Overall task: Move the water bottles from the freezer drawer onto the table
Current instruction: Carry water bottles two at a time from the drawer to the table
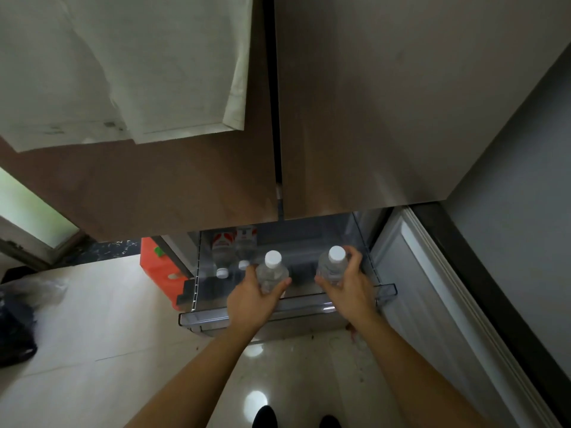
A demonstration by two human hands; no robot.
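The clear freezer drawer [197, 318] stands pulled out below the fridge doors. My left hand [251, 296] grips a clear water bottle with a white cap [273, 268] over the drawer's middle. My right hand [352, 287] grips a second white-capped bottle [332, 262] to the right of it. Both bottles are upright. Two more bottles with red and white labels [222, 248] [245, 245] lie in the drawer's far left part, caps toward me.
The brown fridge doors [355, 118] loom above the drawer. The open freezer door [432, 288] stands at the right. An orange box [160, 267] sits on the pale tiled floor left of the drawer, and a dark bag [15, 329] lies further left.
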